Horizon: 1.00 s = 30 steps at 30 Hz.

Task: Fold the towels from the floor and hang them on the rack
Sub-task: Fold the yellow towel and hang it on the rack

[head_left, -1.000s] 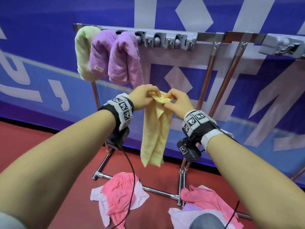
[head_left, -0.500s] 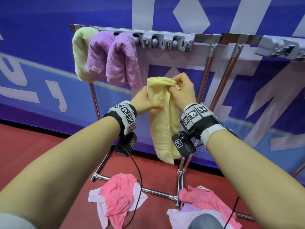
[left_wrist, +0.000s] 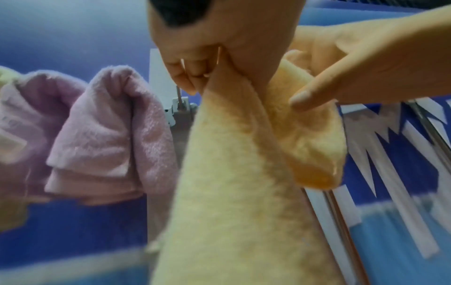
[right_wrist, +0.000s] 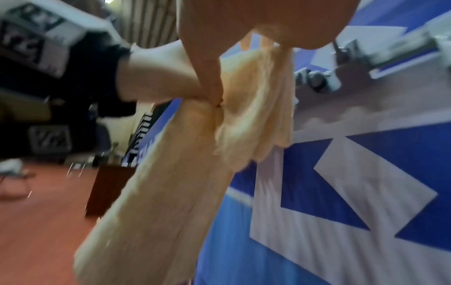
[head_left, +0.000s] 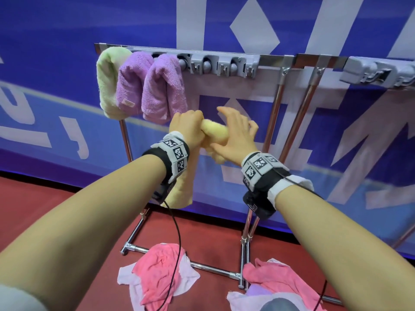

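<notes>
The left hand (head_left: 187,129) is gripping the yellow towel (head_left: 214,133) at its fold, fingers curled round the cloth, and the long end is hanging down behind the left wrist. The left wrist view is showing those fingers (left_wrist: 185,77) bunched on the top of the towel (left_wrist: 234,192), with the shorter end drooping to the right. The right hand (head_left: 233,135) is lying against the other side of the fold with its fingers spread and mostly straight; its thumb (left_wrist: 307,98) is pressing into the short flap, so it is touching the cloth rather than clutching it. The right wrist view is blurred, but the thumb (right_wrist: 209,77) seems to be meeting the towel (right_wrist: 175,192) right where the left hand is holding it.

The towel is sitting in the air in front of the rack (head_left: 278,108), below its top bar and just right of the hung towels. On that bar a pale green towel (head_left: 106,86) and two purple towels (head_left: 132,84) (head_left: 165,90) are hanging side by side at the left end, next to a row of grey clips (head_left: 220,66).

On the red floor (head_left: 45,198) a pink and white pile (head_left: 157,274) is lying across the rack's base bar, and a second pile (head_left: 274,279) of pink and purple cloth is lying to its right.
</notes>
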{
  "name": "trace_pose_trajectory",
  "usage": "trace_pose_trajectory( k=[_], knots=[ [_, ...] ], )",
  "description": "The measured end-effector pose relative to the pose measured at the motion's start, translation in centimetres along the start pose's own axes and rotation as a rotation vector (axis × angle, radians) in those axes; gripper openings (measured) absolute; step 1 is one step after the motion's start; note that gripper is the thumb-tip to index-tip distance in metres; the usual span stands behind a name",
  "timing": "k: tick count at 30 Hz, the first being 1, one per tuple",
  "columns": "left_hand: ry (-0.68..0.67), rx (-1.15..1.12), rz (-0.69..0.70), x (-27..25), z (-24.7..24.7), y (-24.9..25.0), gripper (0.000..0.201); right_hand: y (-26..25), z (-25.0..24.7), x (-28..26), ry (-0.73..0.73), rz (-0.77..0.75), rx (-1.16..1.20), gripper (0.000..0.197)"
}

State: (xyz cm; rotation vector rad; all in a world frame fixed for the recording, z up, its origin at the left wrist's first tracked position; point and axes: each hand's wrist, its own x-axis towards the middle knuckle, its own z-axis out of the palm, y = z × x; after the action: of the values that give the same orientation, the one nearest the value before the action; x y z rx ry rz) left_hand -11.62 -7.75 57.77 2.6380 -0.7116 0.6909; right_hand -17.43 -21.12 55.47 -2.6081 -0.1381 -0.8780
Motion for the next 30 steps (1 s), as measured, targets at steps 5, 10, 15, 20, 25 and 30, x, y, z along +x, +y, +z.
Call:
trace_pose_trajectory(
  k=[5,10,15,20,25,30],
  knots=[
    [-0.036,0.278,0.183,0.0,-0.5,-0.3,0.029,-1.0,1.0,0.6,-0.019,-0.093,-0.357,0.031],
    [0.163,0.308,0.173,-1.1,0.1,-0.7,0.035,-1.6,1.2,1.7,0.275,-0.106,-0.179,0.024],
    [0.053,0.145,-0.025,-1.7,0.3,-1.1,0.033,-1.6,-0.6,2.1,0.412,-0.024,-0.112,0.028],
    [0.032,0.231,0.025,-0.5,-0.7,-1.5,0.024,-1.0,-1.4,2.5,0.288,0.117,-0.298,0.036],
    [0.1,0.339,0.133,2.2,-4.2,0.0,0.02,-1.8,-0.7,3.2,0.112,0.09,-0.295,0.049],
    [0.078,0.371,0.156,4.4,-6.0,-0.1,0.023,-4.0,-0.4,5.8,0.064,0.059,-0.192,0.048]
  ],
)
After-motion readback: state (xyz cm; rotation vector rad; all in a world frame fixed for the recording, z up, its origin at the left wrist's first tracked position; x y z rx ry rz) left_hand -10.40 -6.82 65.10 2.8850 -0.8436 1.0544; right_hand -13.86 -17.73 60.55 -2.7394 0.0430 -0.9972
